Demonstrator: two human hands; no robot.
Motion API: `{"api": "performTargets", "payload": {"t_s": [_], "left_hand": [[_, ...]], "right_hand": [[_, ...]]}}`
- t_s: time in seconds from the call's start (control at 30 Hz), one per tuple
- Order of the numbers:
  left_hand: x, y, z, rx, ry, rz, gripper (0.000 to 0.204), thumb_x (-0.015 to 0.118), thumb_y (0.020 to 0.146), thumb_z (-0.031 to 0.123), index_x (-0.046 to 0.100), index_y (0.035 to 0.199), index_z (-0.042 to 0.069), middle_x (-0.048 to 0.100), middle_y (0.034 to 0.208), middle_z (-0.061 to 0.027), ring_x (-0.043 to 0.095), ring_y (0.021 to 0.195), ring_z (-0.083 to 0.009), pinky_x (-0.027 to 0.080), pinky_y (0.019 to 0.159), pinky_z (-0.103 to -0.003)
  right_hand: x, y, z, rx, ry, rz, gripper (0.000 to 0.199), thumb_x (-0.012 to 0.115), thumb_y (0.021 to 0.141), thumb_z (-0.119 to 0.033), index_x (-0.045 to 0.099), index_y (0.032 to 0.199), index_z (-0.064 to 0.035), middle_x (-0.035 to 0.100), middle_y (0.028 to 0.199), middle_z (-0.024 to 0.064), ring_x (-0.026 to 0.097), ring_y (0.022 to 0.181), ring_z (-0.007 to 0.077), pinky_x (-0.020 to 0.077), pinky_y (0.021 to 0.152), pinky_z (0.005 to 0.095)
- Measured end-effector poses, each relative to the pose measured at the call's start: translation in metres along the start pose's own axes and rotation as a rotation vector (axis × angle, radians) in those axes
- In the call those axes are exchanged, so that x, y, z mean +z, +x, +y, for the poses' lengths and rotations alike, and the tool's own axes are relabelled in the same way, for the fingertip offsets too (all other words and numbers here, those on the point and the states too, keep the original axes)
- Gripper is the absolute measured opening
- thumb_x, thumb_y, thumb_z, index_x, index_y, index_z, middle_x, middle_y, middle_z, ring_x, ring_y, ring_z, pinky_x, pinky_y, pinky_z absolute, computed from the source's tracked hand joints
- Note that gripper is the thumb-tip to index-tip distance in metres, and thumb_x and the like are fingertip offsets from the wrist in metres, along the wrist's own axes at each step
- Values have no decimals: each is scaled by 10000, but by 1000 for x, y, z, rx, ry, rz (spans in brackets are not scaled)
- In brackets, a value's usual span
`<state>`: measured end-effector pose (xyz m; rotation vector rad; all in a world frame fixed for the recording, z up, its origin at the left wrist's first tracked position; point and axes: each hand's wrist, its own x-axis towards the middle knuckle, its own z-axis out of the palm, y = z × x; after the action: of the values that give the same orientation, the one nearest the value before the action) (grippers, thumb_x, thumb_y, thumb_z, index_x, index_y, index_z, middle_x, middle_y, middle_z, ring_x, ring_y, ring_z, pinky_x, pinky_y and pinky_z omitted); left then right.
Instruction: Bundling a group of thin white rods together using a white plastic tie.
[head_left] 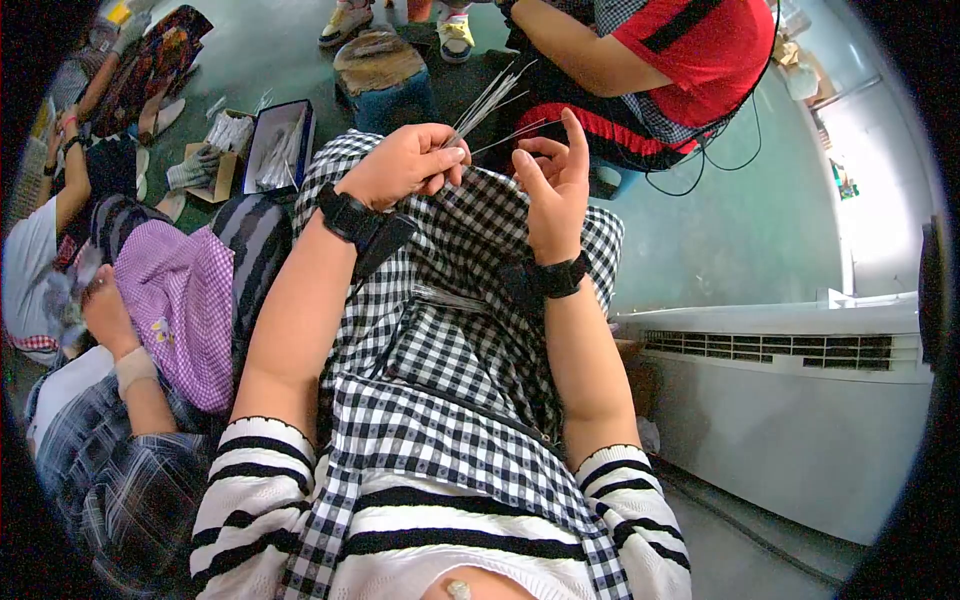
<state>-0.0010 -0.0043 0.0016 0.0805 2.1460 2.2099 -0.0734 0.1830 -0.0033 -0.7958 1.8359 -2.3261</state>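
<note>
My left hand [405, 165] is closed around a loose bunch of thin, silvery wire-like strands [490, 103], which fan out up and to the right. One or two strands point across toward my right hand [556, 190]. That hand is raised with index finger stretched and thumb apart, the other fingers bent; I see nothing held in it, and whether a strand tip touches it I cannot tell. Both hands hover over my black-and-white checked apron [430, 350]. More thin strands [447, 298] lie in a fold of the apron on my lap.
Ahead stands a round stool [380, 65]. A person in red [690, 60] sits at the far right. Boxes of pale strands [278, 150] and a grey glove [195, 168] are at the far left. Co-workers sit along my left; a white vented unit [770, 420] is on my right.
</note>
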Motion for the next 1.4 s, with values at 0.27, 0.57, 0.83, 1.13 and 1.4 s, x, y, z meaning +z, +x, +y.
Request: {"api": "performTargets", "payload": {"t_s": [0.27, 0.57, 0.83, 1.13, 1.4], "left_hand": [[-1, 1, -2, -8, -14, 1, 171, 515, 909, 200, 544, 939, 35, 588, 714, -12, 464, 500, -20, 339, 441, -146], [1, -1, 1, -32, -22, 10, 167, 516, 907, 200, 544, 944, 40, 589, 720, -8, 464, 495, -18, 319, 426, -142], [0, -2, 1, -43, -37, 8, 167, 516, 908, 205, 543, 944, 44, 590, 723, -4, 464, 497, -16, 321, 427, -144], [3, -3, 5, -47, 89, -37, 179, 521, 906, 211, 554, 951, 41, 592, 725, 1, 469, 528, -16, 359, 468, -149], [2, -2, 6, -46, 80, -85, 193, 524, 906, 212, 555, 953, 28, 600, 729, -13, 476, 536, -27, 375, 481, -155]], "right_hand": [[-1, -2, 2, -12, -57, -39, 697, 657, 768, -29, 303, 1366, -65, 592, 914, 67, 521, 661, 68, 435, 602, 196], [1, -3, 5, -1, -111, -103, 660, 668, 770, -63, 353, 1350, -74, 599, 901, 52, 539, 674, 73, 452, 617, 209], [0, -3, 6, -11, -132, -108, 591, 659, 783, -76, 403, 1316, -68, 605, 891, 49, 536, 670, 71, 449, 614, 205], [-6, -2, 4, 183, 23, -97, 263, 599, 844, -77, 577, 1094, 0, 591, 819, 7, 504, 653, 60, 399, 580, 184], [-6, -2, 3, 238, 115, -140, 138, 614, 838, -77, 640, 942, 10, 590, 730, -5, 489, 618, 60, 386, 571, 187]]}}
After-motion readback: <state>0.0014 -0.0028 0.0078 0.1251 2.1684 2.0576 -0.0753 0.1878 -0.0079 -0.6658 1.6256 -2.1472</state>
